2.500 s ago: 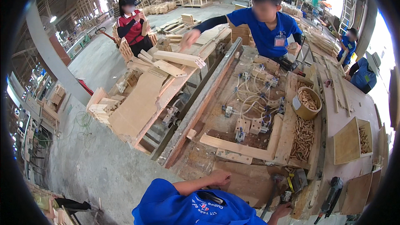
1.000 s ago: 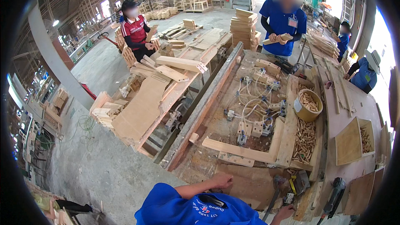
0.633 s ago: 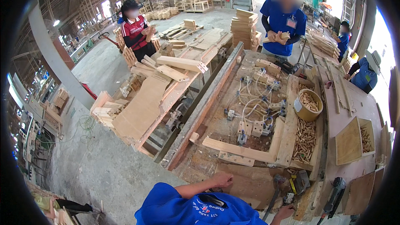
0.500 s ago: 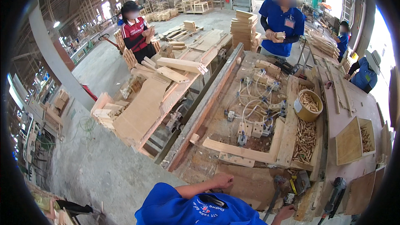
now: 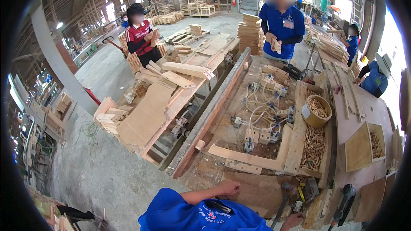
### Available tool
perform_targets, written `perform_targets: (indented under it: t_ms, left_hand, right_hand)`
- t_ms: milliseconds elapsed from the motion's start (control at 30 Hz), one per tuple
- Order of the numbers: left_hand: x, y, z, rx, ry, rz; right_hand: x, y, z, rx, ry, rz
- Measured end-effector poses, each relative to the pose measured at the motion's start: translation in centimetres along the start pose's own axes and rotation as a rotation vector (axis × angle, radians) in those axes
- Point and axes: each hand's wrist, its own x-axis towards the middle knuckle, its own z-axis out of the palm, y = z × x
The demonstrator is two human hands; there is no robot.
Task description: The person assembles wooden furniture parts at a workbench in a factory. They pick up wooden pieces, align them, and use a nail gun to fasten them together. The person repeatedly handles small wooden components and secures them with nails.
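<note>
My left hand [image 5: 230, 187] lies curled over the brown sheet [image 5: 252, 192] at the near end of the workbench, closed, with nothing visible in it. At the bench's near edge, lower right, rests my right hand [image 5: 293, 221]; its fingers are small in view and partly hidden. Between my hands lies a dark-handled hammer [image 5: 282, 203]. A small metal fitting [image 5: 297, 205] sits just above my right hand. Beyond the sheet, two wooden bars form an L-shaped frame corner [image 5: 248, 157] against a holed wooden block [image 5: 243, 166].
Clamps with clear air hoses [image 5: 259, 111] fill the bench's middle. Right of them are loose dowels [image 5: 314, 149], a dowel bucket [image 5: 317, 111], a wooden box [image 5: 364, 147] and a power tool [image 5: 344, 205]. Co-workers [image 5: 282, 28] [image 5: 143, 36] handle wood pieces across the bench and at the left table.
The co-worker across the bench has shifted left and now holds the wood piece lower and tilted. My hands stay almost in place.
</note>
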Motion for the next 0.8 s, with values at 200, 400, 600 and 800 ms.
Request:
perform_targets:
  t_ms: [200,400,600,800]
  left_hand:
    - [-0.1,-0.1,-0.1,0.01,0.0,0.016]
    - [-0.2,0.0,0.0,0.024,0.009,0.009]
    - [-0.2,0.0,-0.1,0.003,0.001,-0.003]
    - [-0.2,0.1,0.1,0.018,-0.007,-0.027]
  right_hand:
    - [-1.7,-0.6,-1.0,0.063,0.018,-0.151]
    - [-2.1,-0.7,-1.8,0.088,0.025,-0.225]
    - [-1.6,-0.9,-1.3,0.059,0.022,-0.165]
    - [-1.4,-0.6,-1.1,0.051,0.017,-0.143]
